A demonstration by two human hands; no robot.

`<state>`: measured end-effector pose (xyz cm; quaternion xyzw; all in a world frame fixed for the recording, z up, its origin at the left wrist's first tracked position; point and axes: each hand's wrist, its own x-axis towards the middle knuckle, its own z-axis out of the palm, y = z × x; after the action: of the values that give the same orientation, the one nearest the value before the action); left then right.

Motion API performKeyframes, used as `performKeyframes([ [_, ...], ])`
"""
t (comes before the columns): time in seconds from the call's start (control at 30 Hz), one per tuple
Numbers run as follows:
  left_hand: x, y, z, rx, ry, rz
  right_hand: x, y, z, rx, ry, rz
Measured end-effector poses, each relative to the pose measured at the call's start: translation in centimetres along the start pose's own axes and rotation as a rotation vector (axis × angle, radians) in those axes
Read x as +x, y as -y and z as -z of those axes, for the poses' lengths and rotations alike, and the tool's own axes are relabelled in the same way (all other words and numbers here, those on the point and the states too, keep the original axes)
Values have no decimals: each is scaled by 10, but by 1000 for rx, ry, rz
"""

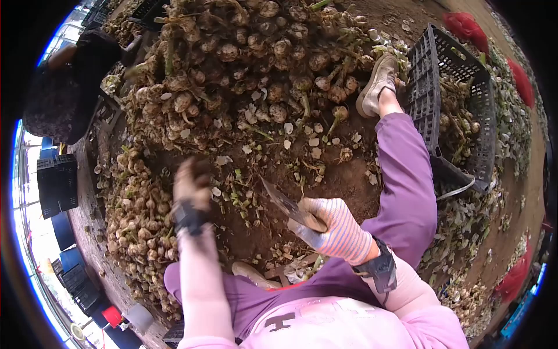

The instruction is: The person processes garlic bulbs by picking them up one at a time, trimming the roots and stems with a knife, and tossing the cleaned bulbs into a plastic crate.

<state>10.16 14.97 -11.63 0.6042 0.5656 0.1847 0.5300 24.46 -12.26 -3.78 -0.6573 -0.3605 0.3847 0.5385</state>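
My right hand (343,228), in a striped glove with a black wrist band, is closed round the wooden handle of a knife (289,208). The blade points up and to the left over the bare soil. My left hand (193,183) is smeared by motion, and whether it holds anything cannot be made out. It hangs beside a heap of trimmed garlic bulbs (142,224) on the left. Beyond both hands lies a large pile of garlic (273,64) with stems and roots still on.
A black crate (427,87) holding garlic stands beside my outstretched leg on the right. Cut stems and skins litter the soil (343,180). Another person (70,87) is at the upper left. More black crates (57,183) stand along the left edge.
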Motion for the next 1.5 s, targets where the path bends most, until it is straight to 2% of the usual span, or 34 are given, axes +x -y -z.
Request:
performKeyframes([
  [0.03, -10, -29, -47, -230, 82, 211, 0, 2, 4, 57, 19, -85],
  [0.1, 105, 72, -106, -952, 234, 673, 2, -1, 6, 55, -2, -54],
  [0.13, 130, 89, -133, -954, 246, 680, 4, 1, 8, 75, -3, -121],
  [0.17, 146, 97, -157, -1025, 215, 614, 7, -5, 5, 81, -68, -4],
  [0.23, 172, 132, -187, -1094, 192, 557, 10, -2, 4, 90, -79, -76],
  [0.3, 201, 184, -183, -1191, 193, 499, 11, -2, 9, 90, -60, -97],
  [0.37, 195, 192, -171, -1235, 187, 462, 12, 2, 9, 212, -17, -163],
  [0.4, 181, 190, -157, -908, 327, 273, 12, 0, 7, 155, -24, -145],
  [0.47, 128, 148, -127, -235, 563, -98, 10, -3, 3, 154, -32, -100],
  [0.5, 31, 26, -130, -369, 383, 286, 8, -3, 2, 144, -39, -58],
  [0.57, -11, 11, -119, -579, 528, 225, 6, -1, 2, 130, -24, -41],
  [0.63, -39, -4, -115, -652, 636, -85, 3, -1, 0, 83, -2, -105],
  [0.67, -44, -11, -103, -489, 692, -85, 3, 2, 1, 62, -19, -105],
  [0.7, -54, -18, -96, -485, 695, -93, 1, 2, 0, 64, -24, -98],
  [0.77, -72, -40, -87, -367, 735, 88, -1, -1, 0, 65, -52, 54],
  [0.8, -71, -35, -91, -303, 775, -28, -4, 2, 3, 36, -23, 37],
  [0.83, -75, -46, -99, -294, 785, -36, -7, 3, 3, 38, -37, 43],
  [0.9, -90, -87, -127, -67, 893, -266, -13, 0, 0, 131, -52, 166],
  [0.93, -97, -104, -141, -133, 1035, -285, -16, -4, 1, 101, -80, 268],
  [0.97, -103, -121, -156, -202, 1178, -305, -21, 1, 8, 97, -87, 270],
  [1.03, -115, -152, -181, -530, 1333, -92, -32, 16, 27, 637, -185, 0],
  [1.07, -105, -156, -193, -528, 1284, -82, -31, 11, 33, 584, -285, 69],
  [1.1, -86, -145, -214, -655, 1201, -81, -33, 15, 42, 636, -341, -7],
  [1.13, -54, -124, -225, -558, 1128, -25, -36, 17, 49, 738, -341, -74],
  [1.17, -30, -103, -242, -297, 900, 26, -39, 17, 53, 845, -335, -149],
  [1.2, 7, -60, -258, -40, 773, -55, -41, 16, 56, 937, -299, -174],
  [1.23, -2, -53, -264, 50, 695, 28, -41, 17, 56, 940, -306, -185],
  [1.27, 43, 10, -286, 127, 703, -111, -38, 19, 54, 934, -327, -172],
  [1.3, 38, 19, -292, 210, 716, -53, -35, 20, 54, 926, -349, -155],
  [1.37, 22, 18, -317, 513, 638, -215, -33, 17, 57, 921, -313, -203],
  [1.43, 8, 15, -339, 591, 623, -195, -30, 16, 57, 967, -293, -218],
  [1.5, 9, 19, -355, 212, 566, 128, -29, 15, 57, 952, -296, -277],
])
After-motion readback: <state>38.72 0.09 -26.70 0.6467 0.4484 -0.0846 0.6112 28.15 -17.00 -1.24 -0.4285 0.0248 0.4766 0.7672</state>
